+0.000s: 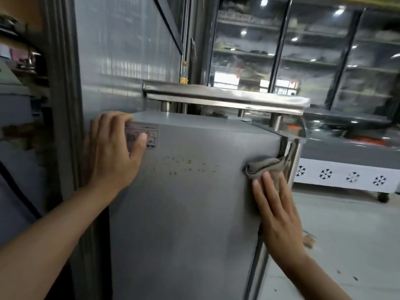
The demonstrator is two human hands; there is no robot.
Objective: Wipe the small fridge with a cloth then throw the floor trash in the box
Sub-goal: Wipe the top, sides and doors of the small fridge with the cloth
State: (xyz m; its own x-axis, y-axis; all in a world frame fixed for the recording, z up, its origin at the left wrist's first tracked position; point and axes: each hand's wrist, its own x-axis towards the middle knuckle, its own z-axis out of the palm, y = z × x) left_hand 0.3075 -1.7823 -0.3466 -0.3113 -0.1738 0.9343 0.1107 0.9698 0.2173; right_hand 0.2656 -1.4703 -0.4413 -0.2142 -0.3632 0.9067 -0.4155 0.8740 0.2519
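Head view: small fridge (194, 202) is gripped at its top left corner by left hand (112, 148), while grey cloth (266, 167) is pressed flat-fingered against its right edge by right hand (279, 213).

A person stands at a small grey fridge (184, 202). The left hand (112, 150) lies on its upper left corner, fingers curled over the top edge and the thumb on a printed label (149, 135). The right hand (277, 211) presses a grey cloth (266, 165) flat against the fridge's right edge. Small brownish spots (186, 165) dot the panel between the hands. A steel table (227, 96) stands behind the fridge.
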